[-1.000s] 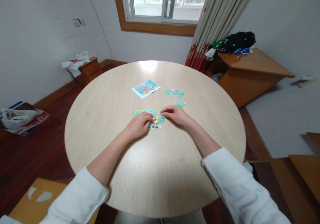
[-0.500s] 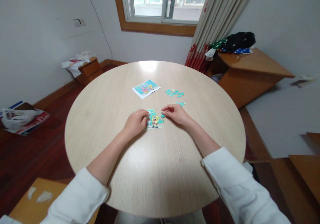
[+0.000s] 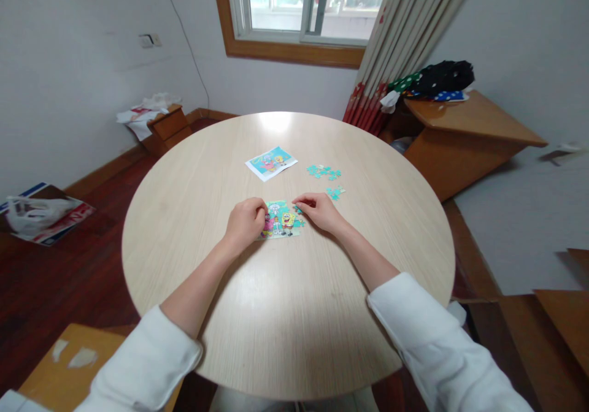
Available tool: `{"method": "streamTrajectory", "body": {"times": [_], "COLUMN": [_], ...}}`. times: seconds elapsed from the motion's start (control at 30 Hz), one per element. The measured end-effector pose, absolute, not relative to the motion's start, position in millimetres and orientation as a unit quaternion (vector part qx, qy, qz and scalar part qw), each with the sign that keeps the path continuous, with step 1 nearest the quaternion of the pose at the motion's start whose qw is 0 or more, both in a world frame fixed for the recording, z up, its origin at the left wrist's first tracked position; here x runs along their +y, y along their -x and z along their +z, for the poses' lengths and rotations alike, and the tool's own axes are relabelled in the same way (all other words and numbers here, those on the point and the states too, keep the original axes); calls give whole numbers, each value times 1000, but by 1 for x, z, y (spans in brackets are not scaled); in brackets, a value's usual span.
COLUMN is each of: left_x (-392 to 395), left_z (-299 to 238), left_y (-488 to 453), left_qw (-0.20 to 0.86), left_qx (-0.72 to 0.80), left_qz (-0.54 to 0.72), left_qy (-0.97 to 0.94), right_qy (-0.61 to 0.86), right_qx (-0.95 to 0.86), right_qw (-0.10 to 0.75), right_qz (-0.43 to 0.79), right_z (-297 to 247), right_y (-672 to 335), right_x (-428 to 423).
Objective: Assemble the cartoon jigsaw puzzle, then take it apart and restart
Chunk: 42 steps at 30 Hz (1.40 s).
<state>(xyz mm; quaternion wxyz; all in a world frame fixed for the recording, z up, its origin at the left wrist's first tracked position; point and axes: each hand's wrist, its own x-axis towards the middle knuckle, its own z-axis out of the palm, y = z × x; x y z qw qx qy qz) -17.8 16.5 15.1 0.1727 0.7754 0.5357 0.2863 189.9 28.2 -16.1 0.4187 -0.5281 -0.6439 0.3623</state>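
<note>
A partly assembled jigsaw puzzle (image 3: 277, 219) with cartoon figures on a teal ground lies flat on the round table. Curled over its left edge is my left hand (image 3: 246, 223), fingers closed against the puzzle and covering part of that side. My right hand (image 3: 319, 211) is at the upper right edge, thumb and forefinger pinched on a small puzzle piece (image 3: 299, 210) that is partly hidden. Just below those fingertips, another small piece (image 3: 302, 222) sits at the puzzle's right side.
Loose teal pieces (image 3: 324, 171) lie in a cluster beyond my right hand, with a smaller group (image 3: 335, 192) nearer to it. A printed reference picture (image 3: 271, 163) rests farther back on the pale round table (image 3: 294, 314). A wooden cabinet (image 3: 473, 124) stands off to the right.
My right hand has moved slightly left and down toward the puzzle with its piece. My left hand has shifted a little left, uncovering more of the pink figure.
</note>
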Motion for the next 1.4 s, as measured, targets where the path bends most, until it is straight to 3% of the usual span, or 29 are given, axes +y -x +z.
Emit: {"method": "streamTrajectory", "body": {"times": [0.33,0.83,1.1,1.4], "left_x": [27,28,20,20], "left_z": [18,33,32,25], "left_y": [33,26,24,19], "left_qw": [191,475,633,623], "left_qx": [564,510,434,423], "left_qz": [364,411,300,337], "left_qy": [-716,-587,-566,-566], "right_qy": [535,460,465,476], "right_qx": [-645,-583,-520,-515], "right_qw": [425,468,499,503], "right_qz": [343,478,514,505], "right_z": [-12,-3,-3,3], "right_y": [-188,-157,-149,-140], "right_x": [25,7,3,-4]}}
